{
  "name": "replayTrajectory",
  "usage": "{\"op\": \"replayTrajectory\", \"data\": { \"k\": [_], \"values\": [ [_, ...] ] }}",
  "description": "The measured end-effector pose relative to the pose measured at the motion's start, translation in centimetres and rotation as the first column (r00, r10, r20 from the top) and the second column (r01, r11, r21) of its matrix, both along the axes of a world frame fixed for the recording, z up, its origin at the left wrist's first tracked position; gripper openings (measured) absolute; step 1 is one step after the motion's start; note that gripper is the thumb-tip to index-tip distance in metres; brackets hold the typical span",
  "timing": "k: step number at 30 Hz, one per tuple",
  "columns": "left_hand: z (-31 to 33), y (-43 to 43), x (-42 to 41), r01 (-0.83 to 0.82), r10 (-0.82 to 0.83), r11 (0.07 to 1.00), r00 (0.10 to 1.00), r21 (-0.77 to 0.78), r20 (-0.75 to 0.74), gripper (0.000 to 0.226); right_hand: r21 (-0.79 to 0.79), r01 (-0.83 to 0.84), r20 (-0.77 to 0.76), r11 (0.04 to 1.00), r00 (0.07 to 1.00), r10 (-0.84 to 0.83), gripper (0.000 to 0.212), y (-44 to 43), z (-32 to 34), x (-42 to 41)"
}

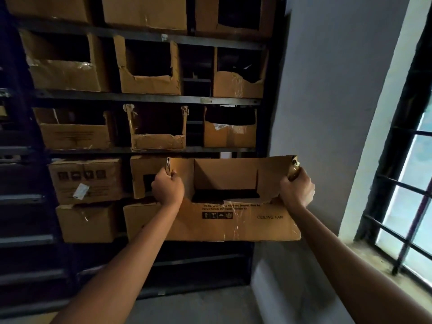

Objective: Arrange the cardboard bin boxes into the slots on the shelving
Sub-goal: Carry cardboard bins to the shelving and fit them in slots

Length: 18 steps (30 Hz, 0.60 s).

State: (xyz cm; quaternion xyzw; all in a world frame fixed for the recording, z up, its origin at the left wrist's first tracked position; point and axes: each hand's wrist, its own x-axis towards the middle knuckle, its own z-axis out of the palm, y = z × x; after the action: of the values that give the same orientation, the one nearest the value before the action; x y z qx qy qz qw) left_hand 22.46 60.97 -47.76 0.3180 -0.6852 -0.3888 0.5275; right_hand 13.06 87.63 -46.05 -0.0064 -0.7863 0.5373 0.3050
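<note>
**At shelving (149, 97): box (233, 220) held up**
Left hand (167, 189) clamped on its top-left corner. Box level, in front of the lower-right slots; looks not seated, but the view is dim. Right hand (297, 190) clamped on top-right corner. Window (409, 183) far right.

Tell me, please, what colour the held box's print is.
Black print on the brown box; head view.

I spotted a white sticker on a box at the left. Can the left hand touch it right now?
Probably not yet. The left hand grips the ceiling fan box, so it is busy, though nothing blocks the white sticker.
</note>
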Motion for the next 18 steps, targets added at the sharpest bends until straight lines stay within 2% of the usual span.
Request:
{"op": "replayTrajectory", "data": {
  "k": [6, 12, 18],
  "values": [
    [-1.9, 1.5, -3.2, -0.026, 0.026, 1.0, 1.0, 0.002, 0.002, 0.02, -0.019, -0.065, 0.011, 0.998, 0.998, 0.065, 0.01, 1.0, -1.9, -4.6],
    [-4.1, 1.3, -7.9, 0.017, -0.017, 1.0, 0.999, -0.017, -0.031, 0.012, -0.03, -0.081, 0.003, 0.996, 0.997, 0.081, 0.021, 0.2, -3.6, -10.7],
    [-4.4, 0.1, -12.7, 0.01, -0.011, 0.999, 0.999, -0.044, -0.034, 0.013, -0.074, -0.075, 0.032, 0.994, 0.996, 0.078, 0.018, -1.3, -4.9, -16.4]
  ]
}}
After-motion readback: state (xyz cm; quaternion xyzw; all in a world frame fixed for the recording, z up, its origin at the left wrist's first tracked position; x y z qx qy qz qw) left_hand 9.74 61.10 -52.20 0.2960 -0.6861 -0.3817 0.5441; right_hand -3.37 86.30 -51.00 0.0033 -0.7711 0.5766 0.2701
